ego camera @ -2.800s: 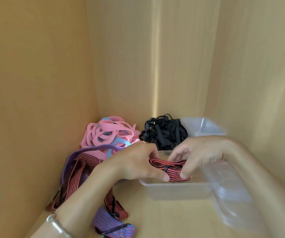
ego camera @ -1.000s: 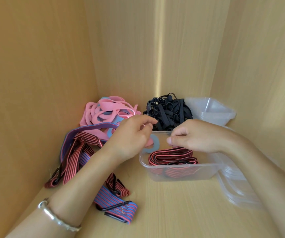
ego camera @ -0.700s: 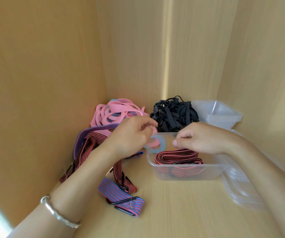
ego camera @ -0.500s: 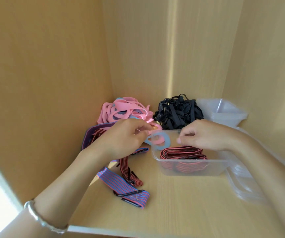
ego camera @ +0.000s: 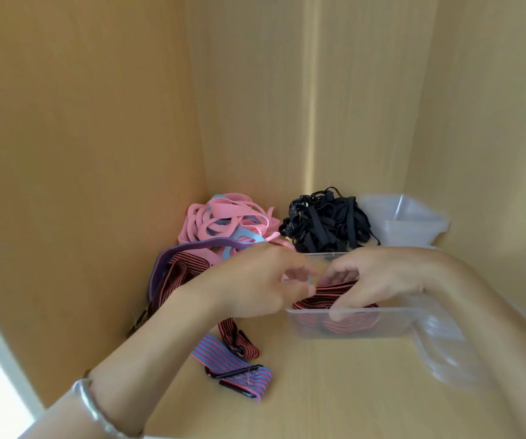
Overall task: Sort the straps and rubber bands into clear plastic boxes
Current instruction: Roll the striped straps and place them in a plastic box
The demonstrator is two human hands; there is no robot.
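Striped strap (ego camera: 325,294) lies in the clear box (ego camera: 398,324), right hand (ego camera: 379,277) fingers curled onto it, hold we cannot tell through blur; at the box's left rim, left hand (ego camera: 255,283) pinches a blue rubber band (ego camera: 310,279).

A light-brown wood-grain back panel (ego camera: 255,106) closes off this cabinet compartment. Left of it stands a darker, shaded side panel (ego camera: 81,153), and right of it a paler one (ego camera: 493,106). Below it spreads the wooden shelf board (ego camera: 350,394). A bright vertical streak (ego camera: 314,106) runs down it.
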